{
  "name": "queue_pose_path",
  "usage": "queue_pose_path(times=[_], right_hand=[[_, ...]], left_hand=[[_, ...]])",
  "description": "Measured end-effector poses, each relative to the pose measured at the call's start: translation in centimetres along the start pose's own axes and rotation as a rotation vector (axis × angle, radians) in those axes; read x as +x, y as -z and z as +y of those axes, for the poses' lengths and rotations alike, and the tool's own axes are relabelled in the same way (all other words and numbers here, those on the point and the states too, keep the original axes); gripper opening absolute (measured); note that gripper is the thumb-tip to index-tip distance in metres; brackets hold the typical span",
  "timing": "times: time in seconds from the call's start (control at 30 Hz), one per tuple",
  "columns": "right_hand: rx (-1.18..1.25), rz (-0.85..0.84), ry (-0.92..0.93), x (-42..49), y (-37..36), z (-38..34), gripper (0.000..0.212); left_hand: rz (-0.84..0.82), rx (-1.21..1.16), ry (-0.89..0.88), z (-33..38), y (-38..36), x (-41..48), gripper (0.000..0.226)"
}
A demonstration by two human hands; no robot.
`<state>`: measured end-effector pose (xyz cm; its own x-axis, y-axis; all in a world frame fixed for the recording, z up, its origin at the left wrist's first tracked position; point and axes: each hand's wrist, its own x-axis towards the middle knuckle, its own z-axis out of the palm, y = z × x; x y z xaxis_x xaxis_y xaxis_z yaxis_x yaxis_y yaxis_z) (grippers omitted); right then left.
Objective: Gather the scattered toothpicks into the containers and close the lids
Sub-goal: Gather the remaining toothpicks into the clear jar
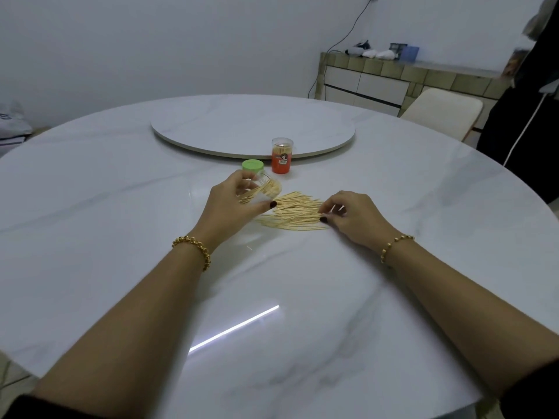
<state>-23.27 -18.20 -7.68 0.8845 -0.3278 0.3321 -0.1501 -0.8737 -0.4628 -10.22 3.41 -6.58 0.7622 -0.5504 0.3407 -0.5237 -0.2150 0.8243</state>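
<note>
A pile of wooden toothpicks (295,213) lies scattered on the white marble table (272,297). My left hand (233,204) holds a clear container (266,189) tipped on its side, with toothpicks sticking out of its mouth. My right hand (351,216) pinches a few toothpicks at the pile's right edge. A green lid (252,165) lies flat just behind the left hand. An orange-labelled container (282,155) full of toothpicks stands upright behind the pile, with a clear lid on it.
A round turntable (252,125) sits at the table's centre, just behind the orange container. A cream chair (444,111) stands at the far right edge. A low cabinet (393,83) runs along the back wall.
</note>
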Motion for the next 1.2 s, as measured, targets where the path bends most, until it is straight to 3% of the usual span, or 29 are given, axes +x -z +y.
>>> queue_pose_path(times=[0.47, 0.63, 0.9, 1.07, 1.2], right_hand=[[0.027, 0.135, 0.138, 1.9, -3.7, -2.7, 0.018], [0.045, 0.090, 0.156, 1.4, -2.7, -2.7, 0.016], [-0.100, -0.014, 0.280, 0.6, -3.7, -5.0, 0.048], [-0.235, -0.022, 0.298, 1.8, -3.9, -5.8, 0.045], [-0.281, -0.042, 0.315, 3.1, -4.1, -6.1, 0.027]], left_hand=[[0.033, -0.035, 0.031, -0.9, 0.4, 0.2, 0.054], [0.034, -0.025, 0.032, -1.0, 0.4, 0.2, 0.055], [0.072, -0.021, 0.035, -1.0, 0.8, 0.2, 0.054], [0.094, -0.041, 0.033, -0.9, 1.3, 0.1, 0.051], [0.109, -0.059, 0.042, -1.0, 1.7, 0.1, 0.049]])
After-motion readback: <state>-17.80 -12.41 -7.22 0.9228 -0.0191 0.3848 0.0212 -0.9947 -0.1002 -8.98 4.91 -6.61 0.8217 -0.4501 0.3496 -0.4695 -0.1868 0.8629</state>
